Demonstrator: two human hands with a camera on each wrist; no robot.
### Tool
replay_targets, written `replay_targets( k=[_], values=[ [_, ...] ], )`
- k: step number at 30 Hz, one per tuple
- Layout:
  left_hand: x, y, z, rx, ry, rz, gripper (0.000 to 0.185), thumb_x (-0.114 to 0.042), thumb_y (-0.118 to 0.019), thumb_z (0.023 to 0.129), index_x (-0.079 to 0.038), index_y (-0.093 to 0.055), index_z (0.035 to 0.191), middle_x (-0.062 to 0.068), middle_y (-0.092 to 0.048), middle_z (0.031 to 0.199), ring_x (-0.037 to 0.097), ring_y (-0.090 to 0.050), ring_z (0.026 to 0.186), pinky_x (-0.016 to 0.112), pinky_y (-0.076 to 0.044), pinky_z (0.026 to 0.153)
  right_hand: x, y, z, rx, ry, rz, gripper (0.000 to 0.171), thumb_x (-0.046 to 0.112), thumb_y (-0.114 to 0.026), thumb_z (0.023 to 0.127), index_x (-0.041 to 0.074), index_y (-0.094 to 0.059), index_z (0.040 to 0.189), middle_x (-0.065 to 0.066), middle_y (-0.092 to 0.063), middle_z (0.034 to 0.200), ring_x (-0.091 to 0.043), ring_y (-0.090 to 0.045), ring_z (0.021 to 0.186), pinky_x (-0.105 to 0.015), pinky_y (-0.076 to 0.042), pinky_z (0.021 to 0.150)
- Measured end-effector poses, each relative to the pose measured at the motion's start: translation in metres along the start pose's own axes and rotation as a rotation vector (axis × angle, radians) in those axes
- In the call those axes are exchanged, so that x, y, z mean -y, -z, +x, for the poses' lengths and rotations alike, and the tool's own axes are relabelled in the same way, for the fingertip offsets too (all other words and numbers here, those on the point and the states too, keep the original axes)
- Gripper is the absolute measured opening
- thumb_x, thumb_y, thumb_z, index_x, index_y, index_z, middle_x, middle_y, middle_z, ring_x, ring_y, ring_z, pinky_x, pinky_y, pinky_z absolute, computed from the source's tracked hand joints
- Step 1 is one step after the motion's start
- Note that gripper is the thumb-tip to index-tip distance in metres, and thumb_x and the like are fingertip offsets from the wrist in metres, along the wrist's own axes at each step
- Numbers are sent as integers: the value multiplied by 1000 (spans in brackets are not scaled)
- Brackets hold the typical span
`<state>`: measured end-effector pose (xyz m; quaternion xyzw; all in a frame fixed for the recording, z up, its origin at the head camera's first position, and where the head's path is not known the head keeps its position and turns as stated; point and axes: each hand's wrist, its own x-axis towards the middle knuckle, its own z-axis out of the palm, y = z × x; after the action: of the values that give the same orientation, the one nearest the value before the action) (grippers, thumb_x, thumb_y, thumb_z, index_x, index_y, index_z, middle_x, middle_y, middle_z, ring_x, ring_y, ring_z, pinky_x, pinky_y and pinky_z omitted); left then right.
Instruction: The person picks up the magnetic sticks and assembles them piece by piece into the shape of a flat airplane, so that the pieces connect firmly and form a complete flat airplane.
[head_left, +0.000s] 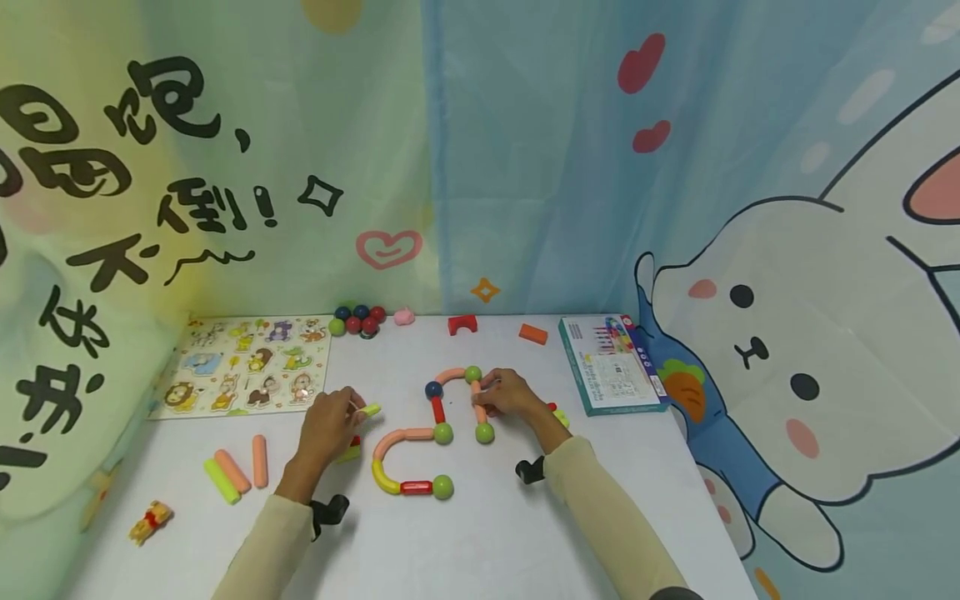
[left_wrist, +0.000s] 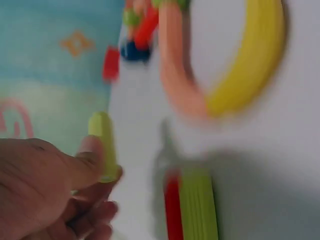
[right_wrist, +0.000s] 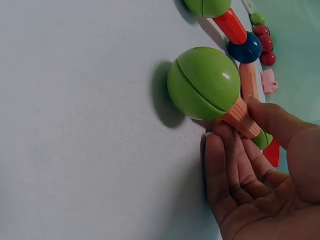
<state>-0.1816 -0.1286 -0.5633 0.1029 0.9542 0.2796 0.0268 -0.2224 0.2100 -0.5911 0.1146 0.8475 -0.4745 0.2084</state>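
Observation:
My left hand (head_left: 330, 423) pinches a short yellow-green rod (left_wrist: 104, 145) between thumb and fingers, raised over the table. With thumb and fingertips, my right hand (head_left: 507, 393) grips a salmon-coloured rod (right_wrist: 242, 117) that joins two green balls; the nearer green ball (right_wrist: 203, 83) shows whole in the right wrist view. This rod belongs to a chain of toy rods and balls lying on the table, with a blue ball (head_left: 433, 389), a red rod (head_left: 438, 410), a curved yellow piece (head_left: 385, 478) and a green ball (head_left: 443, 487) at its near end. The left wrist view is blurred.
Loose rods (head_left: 232, 471) and a small bear figure (head_left: 152, 522) lie at the left. Behind are a puzzle board (head_left: 243, 367), several coloured balls (head_left: 354, 325), a pink figure (head_left: 404, 317), a red arch block (head_left: 462, 324), an orange block (head_left: 533, 334) and a box (head_left: 611, 367).

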Motion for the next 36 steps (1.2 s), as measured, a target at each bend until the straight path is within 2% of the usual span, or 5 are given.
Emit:
replay_targets(
  k=[6, 12, 19, 31, 36],
  values=[
    [-63, -37, 6, -6, -197, -75, 18, -11, -81, 93, -11, -77, 111, 6, -71, 98, 23, -56, 93, 42, -49, 86, 2, 0, 0, -4, -13, -8, 32, 21, -82, 93, 8, -65, 117, -8, -69, 87, -13, -67, 69, -23, -56, 63],
    [-101, -82, 16, 9, -332, 34, 17, -20, -86, 89, -17, -80, 105, 0, -74, 97, 19, -58, 93, 37, -46, 80, 4, 0, -4, 3, 7, -3, 32, 20, -80, 94, 6, -66, 119, -8, -70, 88, -13, -66, 68, -23, -55, 63],
    [-100, -99, 17, -19, -359, 221, 16, -27, -87, 87, -20, -81, 100, -3, -74, 96, 19, -57, 95, 36, -42, 81, 4, 0, -6, 6, 14, 0, 29, 20, -78, 96, 7, -67, 119, -7, -70, 88, -13, -65, 69, -22, -54, 63],
    [-89, -98, 13, -66, -356, 251, 19, -25, -89, 87, -21, -82, 104, -1, -72, 95, 21, -55, 98, 35, -42, 81, 9, -9, -4, -8, -16, 96, 30, 18, -76, 98, 5, -66, 123, -5, -69, 84, -11, -66, 68, -23, -58, 63],
    [-89, -99, 15, -50, -316, 257, 21, -23, -89, 88, -20, -83, 108, 1, -73, 101, 20, -53, 99, 34, -45, 81, 12, -12, -7, -30, 0, 134, 31, 17, -75, 98, 4, -67, 125, -5, -69, 85, -11, -66, 68, -24, -59, 64]
  ],
)
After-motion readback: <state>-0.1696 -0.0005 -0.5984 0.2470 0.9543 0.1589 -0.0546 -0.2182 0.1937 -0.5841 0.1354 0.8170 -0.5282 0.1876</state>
